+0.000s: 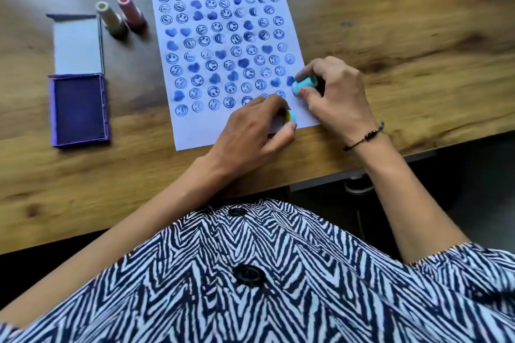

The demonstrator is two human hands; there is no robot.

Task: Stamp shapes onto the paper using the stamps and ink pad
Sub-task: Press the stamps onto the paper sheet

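A white paper (195, 133) lies on the wooden table, covered with several rows of blue smiley, heart and round prints. My right hand (337, 95) pinches a light blue stamp (303, 85) tilted on its side over the paper's lower right edge. Over the paper's bottom right part, my left hand (250, 131) holds a yellow and blue stamp (291, 116), mostly hidden by the fingers. A purple ink pad (79, 108) sits open at the left, its white lid (78, 44) folded back behind it.
A cream stamp (110, 18) and a red stamp (131, 12) stand upright between the ink pad lid and the paper. The table's front edge runs just below my wrists. Bare wood (404, 22) stretches to the right of the paper.
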